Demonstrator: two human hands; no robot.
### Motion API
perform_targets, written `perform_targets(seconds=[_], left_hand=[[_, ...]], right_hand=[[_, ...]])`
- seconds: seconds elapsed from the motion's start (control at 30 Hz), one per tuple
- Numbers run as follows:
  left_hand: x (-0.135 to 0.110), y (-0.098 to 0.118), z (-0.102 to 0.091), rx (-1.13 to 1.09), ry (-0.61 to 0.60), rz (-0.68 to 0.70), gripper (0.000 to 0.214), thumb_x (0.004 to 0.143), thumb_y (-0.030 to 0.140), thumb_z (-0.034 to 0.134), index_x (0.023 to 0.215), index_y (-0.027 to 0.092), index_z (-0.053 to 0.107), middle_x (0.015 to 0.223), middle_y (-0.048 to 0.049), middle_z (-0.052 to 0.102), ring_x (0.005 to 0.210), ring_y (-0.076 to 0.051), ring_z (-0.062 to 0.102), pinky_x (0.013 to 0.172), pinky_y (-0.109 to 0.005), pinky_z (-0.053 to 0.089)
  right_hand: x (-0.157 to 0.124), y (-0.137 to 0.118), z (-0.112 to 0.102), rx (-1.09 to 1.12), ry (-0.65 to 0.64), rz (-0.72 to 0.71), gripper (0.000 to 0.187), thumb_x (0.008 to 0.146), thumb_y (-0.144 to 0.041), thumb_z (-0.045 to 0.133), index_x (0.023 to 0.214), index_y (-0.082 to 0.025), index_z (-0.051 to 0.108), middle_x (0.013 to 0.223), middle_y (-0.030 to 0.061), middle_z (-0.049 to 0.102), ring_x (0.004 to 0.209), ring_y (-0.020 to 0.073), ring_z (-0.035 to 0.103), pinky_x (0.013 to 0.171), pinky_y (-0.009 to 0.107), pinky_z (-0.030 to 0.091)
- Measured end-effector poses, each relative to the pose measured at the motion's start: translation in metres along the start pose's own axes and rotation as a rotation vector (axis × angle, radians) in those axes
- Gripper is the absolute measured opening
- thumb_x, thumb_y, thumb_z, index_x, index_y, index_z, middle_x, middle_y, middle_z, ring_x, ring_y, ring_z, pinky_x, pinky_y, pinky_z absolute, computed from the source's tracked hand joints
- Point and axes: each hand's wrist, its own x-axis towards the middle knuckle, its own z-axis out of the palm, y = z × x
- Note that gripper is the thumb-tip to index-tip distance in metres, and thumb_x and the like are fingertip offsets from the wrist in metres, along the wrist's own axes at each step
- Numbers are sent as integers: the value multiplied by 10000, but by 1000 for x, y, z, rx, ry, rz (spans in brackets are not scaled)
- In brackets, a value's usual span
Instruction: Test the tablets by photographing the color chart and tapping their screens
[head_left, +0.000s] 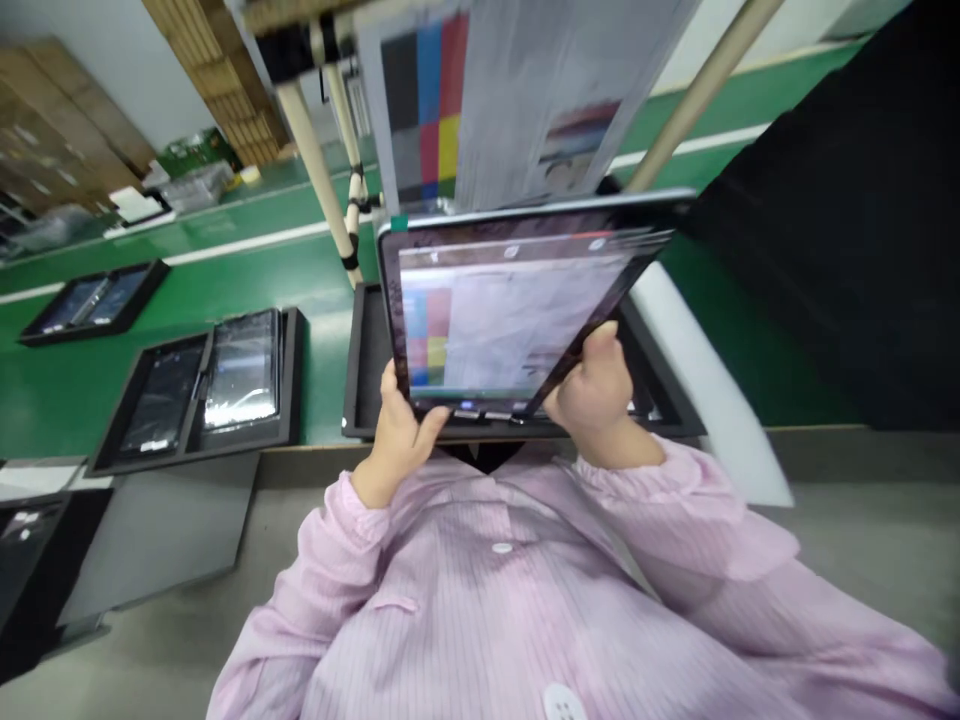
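Observation:
Both my hands hold up a tablet [517, 320] with a lit, pale screen showing a camera-like picture of a colour chart. My left hand [401, 430] grips its lower left corner, thumb on the front edge. On the right side, my right hand [596, 390] is closed round the edge, with the thumb pointing up. The tablet is tilted back above a black foam tray [367, 370] on the green bench. Behind the tablet hangs a printed colour chart [427, 110] with grey, blue, red and yellow patches, partly hidden by it.
Left on the green bench [322, 340] lie a black tray [292, 400] with screened devices and another tray [112, 320] farther off. A white foam sheet [712, 400] lies at right, beside a black cloth [840, 230]. Cream pipes [319, 170] frame the chart. Cardboard boxes [67, 120] stand at back left.

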Motion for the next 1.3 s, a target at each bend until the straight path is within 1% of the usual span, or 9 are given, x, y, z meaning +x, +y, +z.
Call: perform_targets(seconds=[0.1, 0.17, 0.33, 0.47, 0.63, 0.83, 1.0, 1.17, 1.3], left_hand=[[8, 3, -18, -303, 66, -139, 666, 954, 589, 502, 1475, 175, 455, 1480, -181, 532, 1382, -271, 518, 1169, -408, 401], [15, 8, -23, -557, 182, -309, 619, 928, 583, 559, 1455, 259, 514, 1486, -116, 556, 1357, -256, 548, 1114, -369, 465], [31, 23, -19, -890, 275, -498, 636, 871, 533, 670, 1465, 387, 496, 1495, -27, 568, 1361, -251, 550, 1060, -352, 512], [35, 24, -13, -941, 296, -519, 602, 859, 504, 697, 1430, 388, 543, 1467, -30, 596, 1342, -249, 570, 1044, -351, 527], [34, 21, -15, -925, 275, -544, 587, 816, 482, 756, 1375, 398, 598, 1483, -17, 582, 1342, -246, 570, 1044, -338, 526], [40, 32, -9, -911, 331, -551, 455, 799, 450, 787, 1242, 398, 700, 1395, 2, 657, 1230, -198, 649, 1016, -295, 529], [46, 33, -5, -908, 295, -573, 445, 812, 475, 767, 1240, 370, 708, 1339, -18, 694, 1196, -203, 669, 1048, -327, 509], [43, 28, -3, -852, 324, -609, 531, 764, 521, 793, 1262, 365, 695, 1373, -27, 672, 1283, -241, 616, 1092, -368, 481], [40, 27, -3, -854, 301, -623, 615, 774, 509, 789, 1353, 386, 621, 1463, -18, 601, 1337, -247, 572, 1102, -375, 475]], right_hand=[[-1, -17, -4, 160, 17, 48, 803, 928, -830, 273, 1180, -164, 644, 1110, 132, 679, 1266, 290, 569, 1040, 479, 540], [-1, -29, -7, 248, -64, 72, 754, 935, -793, 367, 1270, -174, 636, 1249, 116, 638, 1334, 274, 513, 1114, 467, 491], [8, -58, -17, 216, -261, -286, 659, 1040, -575, 362, 1616, -283, 229, 1608, -16, 224, 1512, 169, 219, 1302, 355, 149], [23, -63, -27, 30, -303, -459, 625, 1073, -449, 317, 1632, -271, 101, 1615, -31, 180, 1509, 154, 212, 1272, 289, 222], [30, -46, -30, -117, -288, -438, 669, 1056, -440, 385, 1631, -309, 67, 1577, -10, 297, 1396, 192, 440, 1163, 302, 419], [35, -30, -28, 208, -366, -269, 677, 1046, -557, 344, 1629, -341, 76, 1587, -10, 284, 1460, 221, 343, 1219, 414, 359], [43, -24, -32, 116, -303, -273, 697, 1025, -589, 369, 1625, -342, 116, 1617, -50, 186, 1514, 227, 215, 1288, 430, 198], [45, -22, -35, 64, -294, -276, 710, 1024, -610, 338, 1630, -314, 116, 1601, -30, 250, 1475, 238, 317, 1259, 416, 282], [42, -20, -34, 9, -256, -287, 755, 1000, -610, 407, 1631, -286, 146, 1460, 21, 492, 1300, 253, 542, 1122, 408, 472]])
